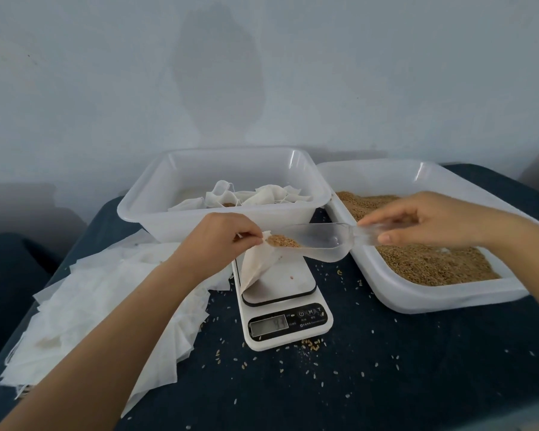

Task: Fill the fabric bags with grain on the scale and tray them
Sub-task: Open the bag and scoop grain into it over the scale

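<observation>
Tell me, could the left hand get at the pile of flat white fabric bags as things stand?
Probably not yet: the left hand pinches the open white fabric bag on the scale, though the flat white bags lie uncovered beside it.

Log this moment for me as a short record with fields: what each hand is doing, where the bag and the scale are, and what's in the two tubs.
left hand: pinches the bag's mouth open
right hand: holds the clear scoop by its handle
scoop: tipped, grain at the bag's mouth
bag: on the scale
scale display: lit, digits blurred
back tub: filled bags
right tub: loose grain
empty bags: heaped left of the scale
table: scattered grains
</observation>
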### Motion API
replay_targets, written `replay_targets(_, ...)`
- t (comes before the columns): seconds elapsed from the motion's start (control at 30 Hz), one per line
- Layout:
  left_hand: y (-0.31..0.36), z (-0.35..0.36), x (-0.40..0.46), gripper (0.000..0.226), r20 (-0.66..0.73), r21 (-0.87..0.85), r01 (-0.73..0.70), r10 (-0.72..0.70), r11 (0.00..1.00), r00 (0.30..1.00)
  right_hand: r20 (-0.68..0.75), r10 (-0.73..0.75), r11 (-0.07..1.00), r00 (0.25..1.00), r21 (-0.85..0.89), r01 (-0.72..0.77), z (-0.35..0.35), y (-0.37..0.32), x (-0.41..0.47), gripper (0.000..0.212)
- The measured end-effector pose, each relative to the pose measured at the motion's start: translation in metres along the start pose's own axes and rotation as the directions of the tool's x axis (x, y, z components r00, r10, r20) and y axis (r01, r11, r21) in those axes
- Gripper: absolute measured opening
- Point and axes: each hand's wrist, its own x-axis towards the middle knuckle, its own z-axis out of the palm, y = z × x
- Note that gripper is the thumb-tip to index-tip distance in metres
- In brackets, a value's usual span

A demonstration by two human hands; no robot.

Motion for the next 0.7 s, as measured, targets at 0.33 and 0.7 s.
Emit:
replay_targets(0.33,0.004,0.003,0.001,0.007,-0.022,0.038,0.028,-0.027,0.999,0.999,-0.394,0.148,0.972,0.907,0.228,-0.059,0.018,0.044,-0.004,0.034)
replay_targets(0.7,0.027,0.018,0.029,0.011,0.075,0.177,0.117,-0.132,0.977,0.988,-0.333,0.479,0.818,0.812,-0.166,-0.550,0.034,0.082,0.014,0.061)
